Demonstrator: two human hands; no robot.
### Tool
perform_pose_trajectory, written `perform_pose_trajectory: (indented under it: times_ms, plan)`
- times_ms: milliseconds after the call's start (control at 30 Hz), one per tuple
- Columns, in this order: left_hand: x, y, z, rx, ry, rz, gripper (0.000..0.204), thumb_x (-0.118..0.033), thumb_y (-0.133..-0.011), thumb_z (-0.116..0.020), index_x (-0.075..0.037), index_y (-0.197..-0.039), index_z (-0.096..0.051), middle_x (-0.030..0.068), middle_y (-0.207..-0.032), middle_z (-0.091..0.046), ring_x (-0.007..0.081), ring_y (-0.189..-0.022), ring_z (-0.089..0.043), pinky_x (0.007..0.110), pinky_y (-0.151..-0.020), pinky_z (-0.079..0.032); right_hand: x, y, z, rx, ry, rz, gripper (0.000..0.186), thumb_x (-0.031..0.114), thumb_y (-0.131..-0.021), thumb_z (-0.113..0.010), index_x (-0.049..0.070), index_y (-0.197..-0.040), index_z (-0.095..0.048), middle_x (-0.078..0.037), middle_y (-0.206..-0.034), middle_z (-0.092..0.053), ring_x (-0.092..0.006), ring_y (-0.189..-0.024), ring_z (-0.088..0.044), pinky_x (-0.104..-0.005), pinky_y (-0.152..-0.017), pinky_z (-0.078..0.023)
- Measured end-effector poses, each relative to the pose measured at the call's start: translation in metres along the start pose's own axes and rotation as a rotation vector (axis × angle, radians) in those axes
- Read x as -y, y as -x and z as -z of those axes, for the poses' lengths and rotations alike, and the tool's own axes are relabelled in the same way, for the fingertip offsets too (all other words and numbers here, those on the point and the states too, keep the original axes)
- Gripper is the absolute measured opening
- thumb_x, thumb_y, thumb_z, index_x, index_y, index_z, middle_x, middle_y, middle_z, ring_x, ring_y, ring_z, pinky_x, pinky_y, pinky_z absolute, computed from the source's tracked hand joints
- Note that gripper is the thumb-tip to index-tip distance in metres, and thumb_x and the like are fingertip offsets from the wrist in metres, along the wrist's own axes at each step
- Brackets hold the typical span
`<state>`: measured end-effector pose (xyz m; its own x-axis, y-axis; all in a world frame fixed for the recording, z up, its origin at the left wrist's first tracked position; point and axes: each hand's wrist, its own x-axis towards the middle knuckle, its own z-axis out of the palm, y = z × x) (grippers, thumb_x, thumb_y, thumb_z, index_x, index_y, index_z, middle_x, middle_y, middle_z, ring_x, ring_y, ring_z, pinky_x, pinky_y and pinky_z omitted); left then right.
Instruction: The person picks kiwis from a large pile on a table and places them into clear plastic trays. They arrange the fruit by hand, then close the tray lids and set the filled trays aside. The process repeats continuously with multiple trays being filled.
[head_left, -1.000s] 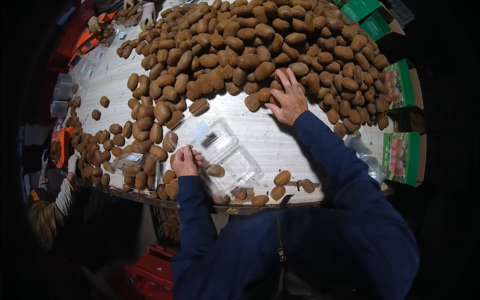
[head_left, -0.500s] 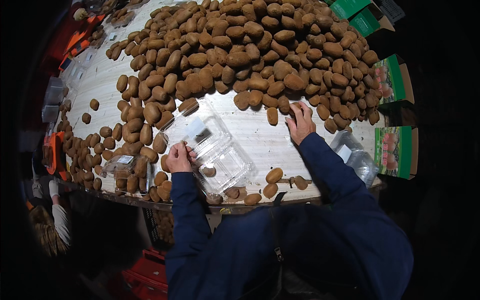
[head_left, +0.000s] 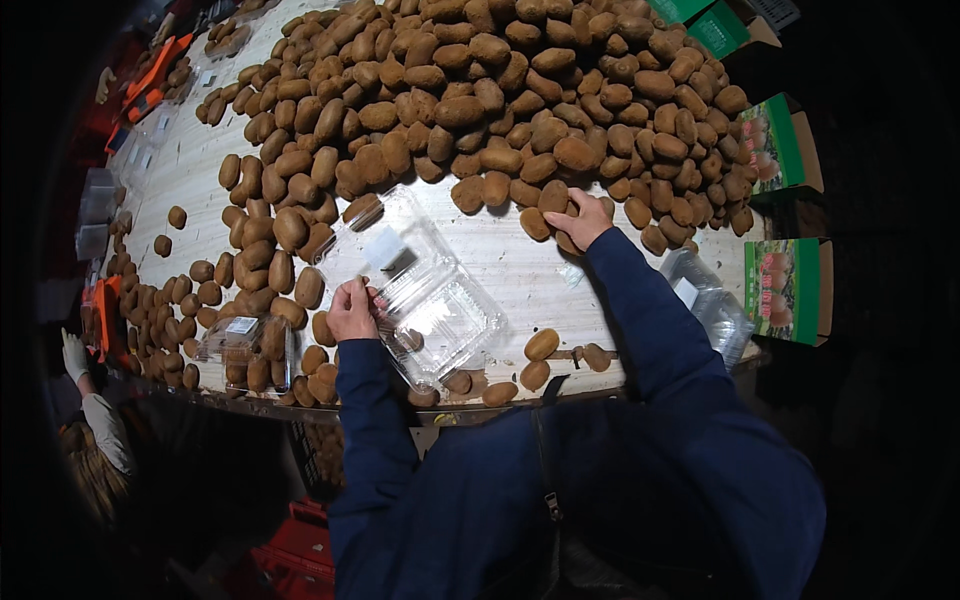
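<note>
In front of me an open clear plastic clamshell box [head_left: 440, 325] lies on the table, a label on its lid and a kiwi [head_left: 410, 340] visible at its left side. My left hand [head_left: 352, 310] pinches the box's left edge near the hinge. At the near edge of the big kiwi pile [head_left: 520, 90], my right hand [head_left: 585, 222] has closed its thumb and fingers on a kiwi [head_left: 553, 196]. Another kiwi [head_left: 535, 224] touches that spot on the left, and one more [head_left: 567, 243] shows below the palm.
A filled clamshell [head_left: 250, 350] stands left among loose kiwis. Empty nested clamshells [head_left: 710, 305] lie beside my right forearm. Green cartons [head_left: 785, 290] line the right side. Several kiwis [head_left: 541, 345] rest by the front edge. At far left is another person's gloved hand [head_left: 75, 355].
My right hand has shifted slightly left along the pile's edge and now grips a kiwi. My left hand stays on the box. The other person's gloved hand has come up at the left.
</note>
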<state>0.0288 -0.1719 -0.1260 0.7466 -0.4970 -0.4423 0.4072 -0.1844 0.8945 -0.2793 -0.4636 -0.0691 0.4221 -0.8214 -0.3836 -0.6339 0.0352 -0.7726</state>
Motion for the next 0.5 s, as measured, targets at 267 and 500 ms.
perform_pose_trajectory:
  times_ms: [267, 500]
  plan:
    - [0.001, 0.013, -0.022, -0.001, -0.059, -0.280, 0.029, -0.028, -0.107, -0.066, 0.001, -0.103, -0.069, 0.0035, -0.081, -0.069, 0.0074, -0.067, -0.060, 0.023, -0.058, -0.052, 0.063, 0.117, -0.069, 0.104, 0.185, 0.750, 0.065, 0.019, -0.086, -0.086, 0.004, -0.140, -0.055, -0.024, -0.137, -0.050, -0.0380, -0.117, -0.066, -0.0418, -0.095, -0.061]
    - [0.002, 0.018, -0.038, -0.019, 0.023, -0.155, 0.033, -0.033, -0.108, -0.064, -0.002, -0.100, -0.067, 0.0055, -0.079, -0.068, 0.0112, -0.057, -0.063, 0.026, -0.049, -0.052, 0.070, 0.116, -0.122, 0.085, 0.267, 0.914, 0.069, 0.021, -0.084, -0.087, 0.003, -0.143, -0.055, -0.032, -0.151, -0.043, -0.0447, -0.132, -0.056, -0.0490, -0.103, -0.056]
